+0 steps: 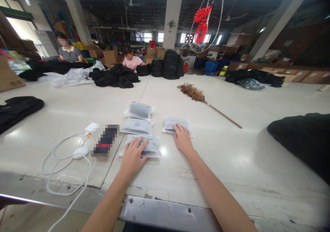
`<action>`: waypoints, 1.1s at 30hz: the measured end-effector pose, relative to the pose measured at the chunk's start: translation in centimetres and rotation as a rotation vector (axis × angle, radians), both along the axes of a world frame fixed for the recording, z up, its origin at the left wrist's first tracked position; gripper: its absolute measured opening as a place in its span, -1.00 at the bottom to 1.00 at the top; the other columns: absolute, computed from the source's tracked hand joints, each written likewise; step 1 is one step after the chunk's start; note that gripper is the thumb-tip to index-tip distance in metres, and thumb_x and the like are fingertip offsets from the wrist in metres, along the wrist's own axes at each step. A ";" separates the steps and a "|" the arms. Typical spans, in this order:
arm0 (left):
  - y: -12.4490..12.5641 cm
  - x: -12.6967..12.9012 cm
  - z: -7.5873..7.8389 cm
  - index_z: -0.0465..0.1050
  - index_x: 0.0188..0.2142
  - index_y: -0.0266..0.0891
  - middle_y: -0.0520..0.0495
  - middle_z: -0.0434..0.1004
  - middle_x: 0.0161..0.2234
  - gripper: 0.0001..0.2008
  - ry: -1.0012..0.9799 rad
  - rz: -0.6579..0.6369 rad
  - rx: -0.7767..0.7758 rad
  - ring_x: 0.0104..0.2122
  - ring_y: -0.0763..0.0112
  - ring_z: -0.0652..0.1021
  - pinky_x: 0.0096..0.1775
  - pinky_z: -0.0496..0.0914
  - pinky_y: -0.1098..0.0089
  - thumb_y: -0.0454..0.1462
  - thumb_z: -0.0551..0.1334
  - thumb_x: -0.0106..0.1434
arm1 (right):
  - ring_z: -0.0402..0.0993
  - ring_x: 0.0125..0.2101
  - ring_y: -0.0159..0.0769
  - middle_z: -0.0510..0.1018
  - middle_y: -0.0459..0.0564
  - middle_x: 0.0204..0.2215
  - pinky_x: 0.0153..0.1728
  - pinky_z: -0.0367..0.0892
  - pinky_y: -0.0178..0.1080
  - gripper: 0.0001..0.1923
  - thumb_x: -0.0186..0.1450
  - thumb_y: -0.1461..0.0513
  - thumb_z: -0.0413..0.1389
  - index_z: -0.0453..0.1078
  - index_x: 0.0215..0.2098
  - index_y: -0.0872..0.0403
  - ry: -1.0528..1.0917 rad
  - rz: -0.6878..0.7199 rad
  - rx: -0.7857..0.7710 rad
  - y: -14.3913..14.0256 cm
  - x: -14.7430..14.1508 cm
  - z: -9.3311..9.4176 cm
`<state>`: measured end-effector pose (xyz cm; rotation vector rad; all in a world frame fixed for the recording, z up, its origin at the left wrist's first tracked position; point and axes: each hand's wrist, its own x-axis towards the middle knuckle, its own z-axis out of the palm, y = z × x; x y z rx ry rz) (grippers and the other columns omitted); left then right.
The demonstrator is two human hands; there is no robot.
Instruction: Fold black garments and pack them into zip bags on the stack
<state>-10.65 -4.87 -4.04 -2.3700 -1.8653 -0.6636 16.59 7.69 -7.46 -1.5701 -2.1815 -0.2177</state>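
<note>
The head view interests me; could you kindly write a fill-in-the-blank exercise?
The left hand rests on the nearest of ____ flat frosted plastic packets.
The right hand touches the packet to the ____ of the other three.
The coiled overhead hose is ____.
The brown feather duster has its feathers farther off than its ____.

four; right; red; handle

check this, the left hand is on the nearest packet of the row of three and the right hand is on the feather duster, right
Not quite: the right hand is on a separate pale packet, not the feather duster, as the head view shows. The left hand is indeed on the nearest packet of the row of three.
</note>
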 end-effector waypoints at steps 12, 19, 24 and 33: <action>0.1 -0.2 0.0 0.33 0.21 -0.03 -0.12 0.32 0.25 -0.38 0.003 0.011 0.005 0.21 0.05 0.33 0.15 0.23 0.03 -0.34 0.30 0.14 | 0.02 0.32 0.01 0.13 0.11 0.36 0.17 0.08 0.20 -0.44 0.35 0.26 -0.07 0.13 0.32 -0.05 0.018 -0.143 -0.091 0.3 1.8 -0.1; 0.3 -0.4 -0.2 0.34 0.21 -0.01 -0.12 0.32 0.25 -0.38 -0.009 0.015 0.019 0.21 0.04 0.33 0.15 0.24 0.03 -0.32 0.31 0.14 | -0.16 0.35 0.24 -0.05 0.20 0.40 0.13 0.04 0.33 -0.37 0.36 0.08 0.00 0.06 0.38 -0.09 0.020 -0.316 -0.096 0.3 2.1 -0.8; 0.3 -0.5 -0.3 0.34 0.20 -0.02 -0.12 0.33 0.25 -0.38 -0.020 0.003 0.020 0.21 0.04 0.33 0.16 0.23 0.03 -0.31 0.32 0.13 | 0.05 0.23 0.28 0.03 0.32 0.33 0.06 0.15 0.26 -0.37 0.34 0.06 0.01 0.14 0.34 0.00 0.145 -0.350 0.029 0.2 1.8 -0.7; 0.1 -0.2 -0.2 0.31 0.21 -0.13 -0.16 0.34 0.24 -0.38 -0.019 0.010 0.019 0.19 0.04 0.33 0.15 0.23 0.02 -0.34 0.29 0.13 | 0.22 0.06 0.08 0.24 0.26 0.14 0.03 0.22 0.04 -0.44 0.31 0.14 0.05 0.22 0.27 0.07 0.125 -0.246 -0.029 0.2 1.3 -0.7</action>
